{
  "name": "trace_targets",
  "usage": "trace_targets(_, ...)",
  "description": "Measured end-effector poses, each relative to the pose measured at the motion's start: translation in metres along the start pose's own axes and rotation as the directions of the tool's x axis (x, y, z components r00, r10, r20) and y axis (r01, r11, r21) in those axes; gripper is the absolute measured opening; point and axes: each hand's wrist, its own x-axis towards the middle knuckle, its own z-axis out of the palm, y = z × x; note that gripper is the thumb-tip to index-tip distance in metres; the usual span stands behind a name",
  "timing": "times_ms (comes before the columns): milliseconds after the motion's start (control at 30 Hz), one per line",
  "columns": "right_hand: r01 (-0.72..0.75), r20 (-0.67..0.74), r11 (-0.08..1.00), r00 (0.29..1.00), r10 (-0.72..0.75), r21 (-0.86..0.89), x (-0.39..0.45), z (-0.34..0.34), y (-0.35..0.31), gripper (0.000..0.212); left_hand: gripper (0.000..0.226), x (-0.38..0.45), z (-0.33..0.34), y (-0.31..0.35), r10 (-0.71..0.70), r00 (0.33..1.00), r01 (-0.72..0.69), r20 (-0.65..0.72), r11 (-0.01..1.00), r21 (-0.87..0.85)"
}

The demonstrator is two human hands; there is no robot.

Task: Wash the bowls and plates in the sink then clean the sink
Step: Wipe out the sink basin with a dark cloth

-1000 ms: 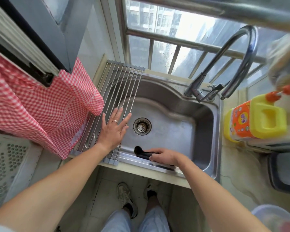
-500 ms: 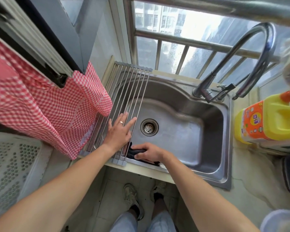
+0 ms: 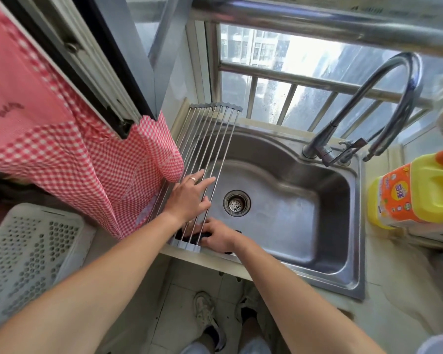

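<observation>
Wiping along the near edge of the sink (image 3: 304, 256), the right hand (image 3: 221, 237) has its fingers curled around a dark cloth (image 3: 202, 236), pressed against the front wall just beside the near end of the roll-up drying rack (image 3: 210, 154); the left hand (image 3: 189, 198) lies flat on the rack's rods, fingers straight and spread, grasping nothing, a ring on one finger; no bowls or plates show in the basin, so the washing part looks finished and this is, by my reading, the sink-cleaning stage; the basin floor around the drain (image 3: 236, 203) looks bare and dull-shiny, and the tap (image 3: 394, 98) shows no running water; the risks from here are modest but real; the cloth sits partly under the rack's rods, so a wide stroke could snag on a rod end or knock the rack's near bar off the sink edge, all the more if the left hand lifts away; leaning weight on the thin rods could bend them or make them roll; the red checked cloth (image 3: 100, 169) hangs touching the rack's left side and could be dragged into the wet basin; the yellow detergent jug (image 3: 414, 192) stands well apart on the right counter, safely out of the stroke
</observation>
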Motion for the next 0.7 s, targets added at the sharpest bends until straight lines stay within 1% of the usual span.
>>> trace_targets(133, -0.018, 0.016, 0.997, 1.000, 0.017, 0.073, -0.042, -0.023, -0.005, 0.037, 0.063, 0.000, 0.007, -0.002, -0.001, 1.000, 0.001, 0.014, 1.000, -0.017)
trace_targets(233, -0.059, -0.012, 0.991, 0.998, 0.061, 0.120, -0.063, -0.030, 0.013, 0.041, 0.062, 0.000, 0.016, -0.003, -0.008, 1.000, 0.008, 0.019, 1.000, -0.024)
trace_targets(333, -0.077, -0.026, 0.986, 0.996, 0.081, 0.149, -0.080, -0.035, 0.034, 0.038, 0.062, 0.000, 0.022, -0.002, -0.031, 0.999, 0.031, 0.040, 1.000, 0.000)
trace_targets(433, -0.141, -0.013, 0.970, 0.989, 0.146, 0.197, -0.104, -0.046, 0.047, 0.033, 0.063, 0.000, 0.028, -0.001, -0.047, 0.997, 0.046, 0.053, 0.998, 0.031)
trace_targets(567, -0.257, 0.001, 0.927, 0.964, 0.267, 0.273, -0.129, -0.054, 0.079, 0.040, 0.062, 0.000, 0.034, 0.003, -0.059, 0.996, 0.055, 0.060, 0.997, 0.061)
trace_targets(700, -0.315, 0.004, 0.913, 0.946, 0.325, 0.257, -0.151, -0.063, 0.098, 0.038, 0.061, -0.002, 0.036, 0.005, -0.053, 0.997, 0.047, 0.055, 0.994, 0.103)
